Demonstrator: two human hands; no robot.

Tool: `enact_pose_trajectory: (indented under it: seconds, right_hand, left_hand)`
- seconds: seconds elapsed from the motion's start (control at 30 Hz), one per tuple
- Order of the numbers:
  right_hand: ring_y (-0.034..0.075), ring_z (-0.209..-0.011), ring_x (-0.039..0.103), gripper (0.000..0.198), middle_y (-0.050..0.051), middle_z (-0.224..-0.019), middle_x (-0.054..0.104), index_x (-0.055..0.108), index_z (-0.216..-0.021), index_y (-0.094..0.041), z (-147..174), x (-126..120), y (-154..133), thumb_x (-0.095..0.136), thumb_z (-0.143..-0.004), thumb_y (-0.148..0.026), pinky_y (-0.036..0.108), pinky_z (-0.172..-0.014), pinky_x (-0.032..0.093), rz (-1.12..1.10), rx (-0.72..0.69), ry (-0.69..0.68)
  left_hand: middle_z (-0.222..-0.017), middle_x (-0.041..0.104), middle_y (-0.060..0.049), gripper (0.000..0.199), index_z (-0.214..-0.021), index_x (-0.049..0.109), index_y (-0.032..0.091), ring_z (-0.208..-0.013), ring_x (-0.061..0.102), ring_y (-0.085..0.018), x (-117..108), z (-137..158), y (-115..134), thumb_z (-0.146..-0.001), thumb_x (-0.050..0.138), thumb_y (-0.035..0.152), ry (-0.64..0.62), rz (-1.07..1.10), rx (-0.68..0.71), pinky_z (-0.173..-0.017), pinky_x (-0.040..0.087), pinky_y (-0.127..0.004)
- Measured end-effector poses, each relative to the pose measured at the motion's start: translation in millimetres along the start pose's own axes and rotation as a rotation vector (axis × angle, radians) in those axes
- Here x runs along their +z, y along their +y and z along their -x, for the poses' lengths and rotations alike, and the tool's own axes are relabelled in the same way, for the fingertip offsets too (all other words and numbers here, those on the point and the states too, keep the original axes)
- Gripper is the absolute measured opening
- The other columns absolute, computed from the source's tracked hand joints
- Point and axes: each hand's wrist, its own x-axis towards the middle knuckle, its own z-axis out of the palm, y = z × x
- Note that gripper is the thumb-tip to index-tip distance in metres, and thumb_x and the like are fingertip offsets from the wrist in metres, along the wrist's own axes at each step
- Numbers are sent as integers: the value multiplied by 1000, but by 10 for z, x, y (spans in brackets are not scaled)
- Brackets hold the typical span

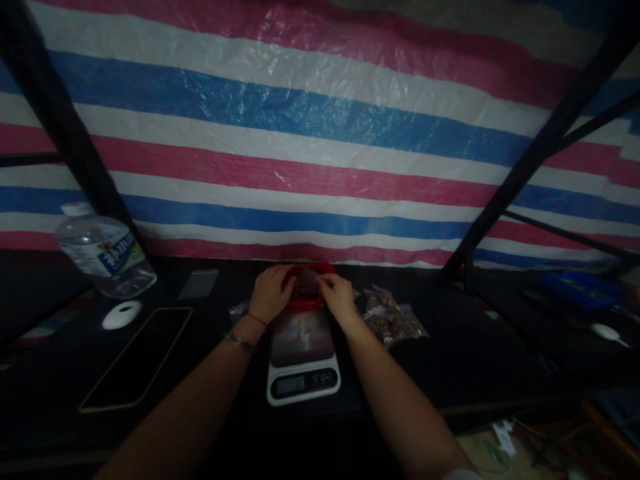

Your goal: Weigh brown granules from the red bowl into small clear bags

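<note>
My left hand (270,292) and my right hand (340,297) are over a red container (305,307), one at each side of it. Between them is a small clear plastic bag (309,279), and the closed fingers of both hands grip its sides. What lies in the container is dim and partly covered by the bag and fingers. Directly in front stands a white kitchen scale (304,387) with a dark weighing plate; its display is lit, the reading too blurred to trust. Right of my right hand lie several filled zip bags (393,320) of brown bits.
At left are a large clear bottle (107,257), a white computer mouse (121,315), a phone (137,360) and a flat clear bag (199,284). Dark metal posts (505,193) flank the black table, before a striped plastic sheet (310,167). A blue tray (580,290) sits far right.
</note>
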Motion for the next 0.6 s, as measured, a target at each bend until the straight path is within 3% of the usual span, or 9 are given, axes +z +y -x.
enact_pose_trajectory:
  seconds: [0.1,0.2,0.37,0.47,0.6]
  right_hand:
    - [20,-64,61,22,3,-68,68,71,-76,-23,-4,5,42,57,-81,-40,30,-65,43,37,16,89]
    - [20,-70,63,25,4,-77,70,72,-85,-23,-9,-7,46,51,-84,-36,31,-68,44,31,-3,81]
    - [19,-64,60,26,4,-67,67,68,-75,-20,-18,-38,5,55,-81,-41,29,-64,44,48,62,147]
    - [16,-57,61,30,3,-68,67,65,-81,-19,-26,-26,-15,50,-83,-45,26,-54,44,-154,128,121]
    - [11,-41,56,33,1,-72,68,56,-91,-19,-13,37,-72,51,-82,-50,20,-36,33,-545,248,-18]
  left_hand:
    - [-113,64,-9,33,-117,57,19,-106,57,-24,0,3,-1,-90,43,31,0,9,3,-96,41,-40]
    - [-113,64,-8,33,-117,58,19,-106,57,-23,1,3,-1,-90,43,30,0,21,5,-96,41,-40]
    - [-114,64,-10,34,-117,57,18,-107,57,-24,11,3,-14,-90,43,32,12,16,-4,-96,42,-41]
    - [-115,63,-12,39,-122,54,16,-107,57,-25,13,9,-14,-90,44,35,44,21,-17,-96,43,-41]
    - [-119,61,-15,56,-130,46,12,-112,55,-28,13,9,3,-83,55,42,118,111,-70,-98,41,-44]
